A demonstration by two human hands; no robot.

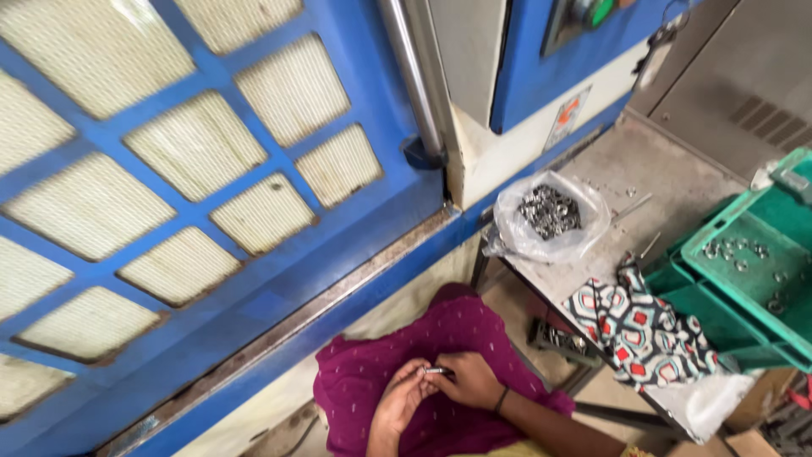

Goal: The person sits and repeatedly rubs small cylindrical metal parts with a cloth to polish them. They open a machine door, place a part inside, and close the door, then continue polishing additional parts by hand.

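Both your hands pinch small metal part over lap: left hand steadies, right hand grips end. Bag of rings up-right, likely within reach.

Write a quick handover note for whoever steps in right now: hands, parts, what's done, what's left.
Left hand and right hand meet over the lap on magenta cloth, both pinching one small metal part.
Open plastic bag of metal rings sits on the bench.
A few rings lie in the green tray.
Patterned cloth hangs over the bench edge.
Most rings are in the bag.
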